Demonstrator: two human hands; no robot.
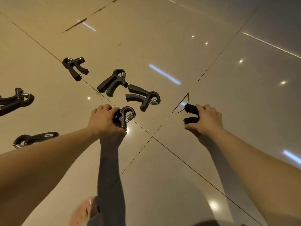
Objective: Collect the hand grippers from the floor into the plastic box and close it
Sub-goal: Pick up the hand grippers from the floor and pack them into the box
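Presently the collecting step is in hand: both hands are down at the glossy beige tiled floor (171, 46), each holding a black plastic hand gripper with a steel coil spring.

The left hand (104, 119) has fingers and thumb curled round the handles of the first held gripper (125, 114), whose looped head and spring project toward three o'clock. The right hand (206, 119) is curled over the second held gripper (192, 110); only its two handle ends show, at nine o'clock of the knuckles. Whether either piece has left the floor cannot be told.

Five loose grippers lie apart from the hands:
- the centre gripper (114, 82) at twelve o'clock of the left hand
- its neighbour (144, 97) at one o'clock, the two nearly touching
- the far gripper (75, 67) at eleven o'clock
- the upper edge gripper (16, 100) and the lower edge gripper (34, 138), both toward nine o'clock

The plastic box is not in view.

In my judgement the task is at an early stage. The next move calls for carrying both held pieces to the box, wherever it stands, and releasing them inside. The lid comes last.
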